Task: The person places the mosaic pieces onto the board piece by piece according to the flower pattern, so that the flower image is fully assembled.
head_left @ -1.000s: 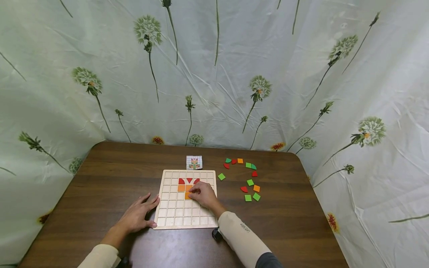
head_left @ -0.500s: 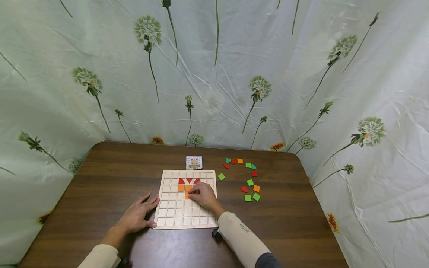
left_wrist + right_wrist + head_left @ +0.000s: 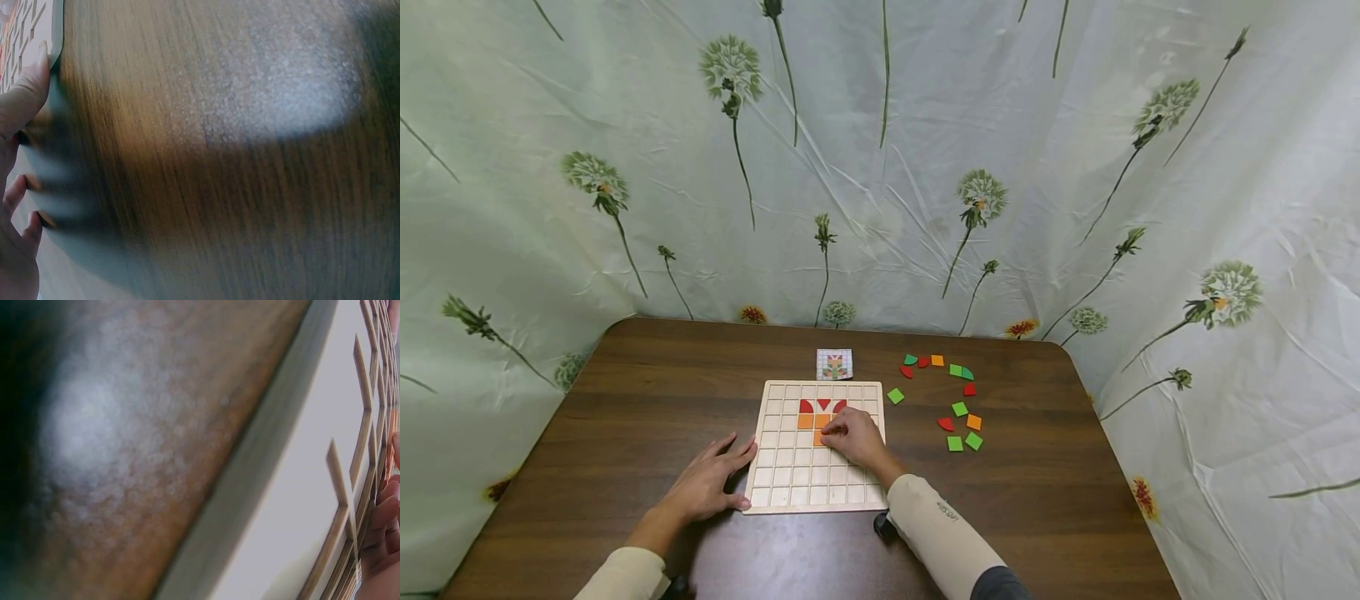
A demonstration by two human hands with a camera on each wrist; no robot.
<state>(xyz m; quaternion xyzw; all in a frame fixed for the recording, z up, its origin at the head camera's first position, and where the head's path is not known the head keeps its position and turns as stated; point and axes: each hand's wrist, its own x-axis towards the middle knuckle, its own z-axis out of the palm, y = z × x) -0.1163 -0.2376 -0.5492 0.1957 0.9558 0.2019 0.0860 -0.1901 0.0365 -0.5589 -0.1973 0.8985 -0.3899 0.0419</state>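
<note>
A pale wooden grid board [image 3: 790, 475] lies on the dark table, with red pieces [image 3: 823, 404] and orange square tiles [image 3: 806, 421] in its upper cells. Over the board, my right hand [image 3: 853, 437] pinches with thumb and forefinger at an orange square tile [image 3: 818, 438] below the orange row; the hand covers part of it. My left hand [image 3: 703, 483] lies spread at the board's left edge, fingertips and thumb touching it. The left wrist view shows the thumb [image 3: 31, 87] against the board's rim. In the right wrist view, curled fingers [image 3: 384, 519] show at the far right edge.
A small pattern card [image 3: 835, 364] lies just beyond the board. To the right are scattered loose pieces, including a green square [image 3: 896, 396], a red quarter-circle [image 3: 946, 424] and an orange square [image 3: 974, 422]. A flowered cloth [image 3: 880, 192] hangs behind the table.
The right fingertips have shifted very slightly left over the orange square tile, covering a little more of it. The left hand and the board stay in place.
</note>
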